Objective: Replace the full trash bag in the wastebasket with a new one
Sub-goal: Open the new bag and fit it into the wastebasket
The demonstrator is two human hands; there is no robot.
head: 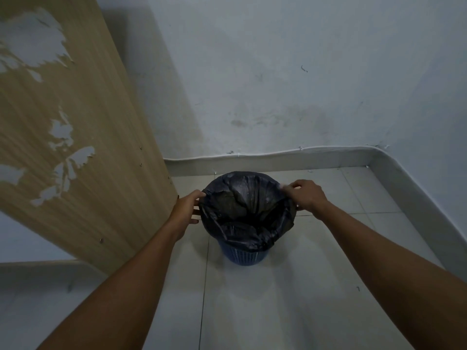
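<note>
A blue perforated wastebasket stands on the tiled floor near the room's corner. A black trash bag lines it, its mouth open and its edge folded over the rim. My left hand pinches the bag's edge at the left side of the rim. On the right side my right hand grips the bag's edge the same way. The inside of the bag is dark, and I cannot tell what it holds.
A wooden panel with peeling veneer leans close on the left of the wastebasket. Grey walls with a skirting board and a white cable along its top close off the back and right. Light floor tiles stretch toward me.
</note>
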